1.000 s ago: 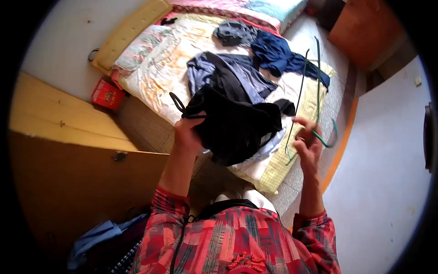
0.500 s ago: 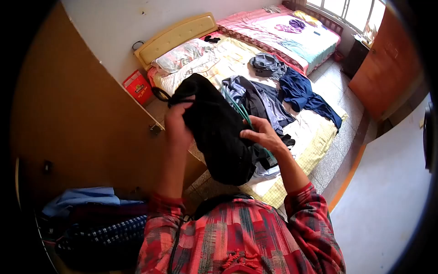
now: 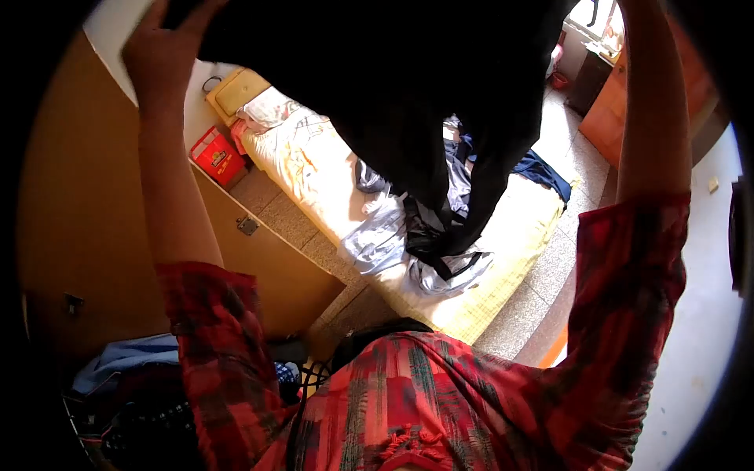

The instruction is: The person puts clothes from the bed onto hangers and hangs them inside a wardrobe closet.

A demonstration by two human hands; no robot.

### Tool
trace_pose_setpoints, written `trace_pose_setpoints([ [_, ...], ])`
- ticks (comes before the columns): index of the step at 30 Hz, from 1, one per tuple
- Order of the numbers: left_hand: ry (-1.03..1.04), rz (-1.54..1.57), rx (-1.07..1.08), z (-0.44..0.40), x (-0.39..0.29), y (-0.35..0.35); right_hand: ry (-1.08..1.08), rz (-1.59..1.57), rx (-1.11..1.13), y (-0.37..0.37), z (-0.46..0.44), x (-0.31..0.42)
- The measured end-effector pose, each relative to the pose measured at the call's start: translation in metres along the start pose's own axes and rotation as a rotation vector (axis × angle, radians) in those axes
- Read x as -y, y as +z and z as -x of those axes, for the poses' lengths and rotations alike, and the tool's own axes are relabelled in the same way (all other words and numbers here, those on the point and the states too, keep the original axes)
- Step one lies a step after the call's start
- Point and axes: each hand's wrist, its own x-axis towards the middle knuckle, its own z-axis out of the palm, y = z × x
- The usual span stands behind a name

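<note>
A large black garment (image 3: 408, 86) hangs spread out high in front of me, across the top of the head view. My left hand (image 3: 169, 39) grips its upper left corner at the top left. My right forearm reaches up at the top right; the hand itself is beyond the frame edge or hidden. Behind the garment lies the bed (image 3: 503, 267), with light grey clothes (image 3: 381, 239) near its middle and a dark blue garment (image 3: 543, 174) at its right side.
An open wooden cabinet door (image 3: 259, 271) stands at the left, with folded clothes (image 3: 129, 365) below it. A red bag (image 3: 218, 157) rests by the headboard (image 3: 239, 88). A white surface (image 3: 691, 314) is at the right, and a brown door (image 3: 620, 110) behind.
Both arms have risen and spread apart. The black garment, bunched before, is now lifted and opened out. The green hanger seen near my right hand is no longer visible.
</note>
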Motion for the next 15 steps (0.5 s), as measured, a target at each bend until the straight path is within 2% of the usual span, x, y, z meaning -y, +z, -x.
trace_pose_setpoints([
  [2,-0.124,0.287,0.112,0.013,-0.020,0.012,0.105,0.899,0.122,-0.009,0.041,-0.009],
  [4,-0.237,0.564,0.224,0.035,-0.037,0.023,-0.239,0.613,0.328,-0.005,0.118,-0.026],
  [6,-0.024,0.445,0.600,0.078,-0.033,0.053,0.497,0.314,0.318,-0.004,0.166,-0.008],
  [7,-0.186,0.645,0.626,0.105,-0.034,0.062,0.826,0.211,0.220,-0.002,0.190,0.003],
  [8,-0.336,0.886,0.777,0.121,-0.034,0.061,1.099,0.117,0.289,-0.007,0.221,0.007],
  [9,-0.526,1.093,0.910,0.136,-0.034,0.059,1.230,-0.134,0.239,-0.004,0.240,0.025],
  [10,-0.489,1.143,0.891,0.155,-0.037,0.064,1.378,-0.328,0.167,-0.004,0.270,0.037],
  [11,-0.453,1.109,0.918,0.166,-0.042,0.063,1.578,-0.436,0.217,-0.006,0.261,0.066],
  [13,-0.448,1.067,0.952,0.185,-0.052,0.056,1.592,-0.571,0.022,0.007,0.301,0.079],
  [14,-0.618,1.115,1.024,0.193,-0.058,0.054,1.586,-0.592,-0.056,0.009,0.316,0.086],
  [15,-0.788,1.160,1.095,0.200,-0.062,0.053,1.605,-0.659,0.005,0.007,0.326,0.093],
])
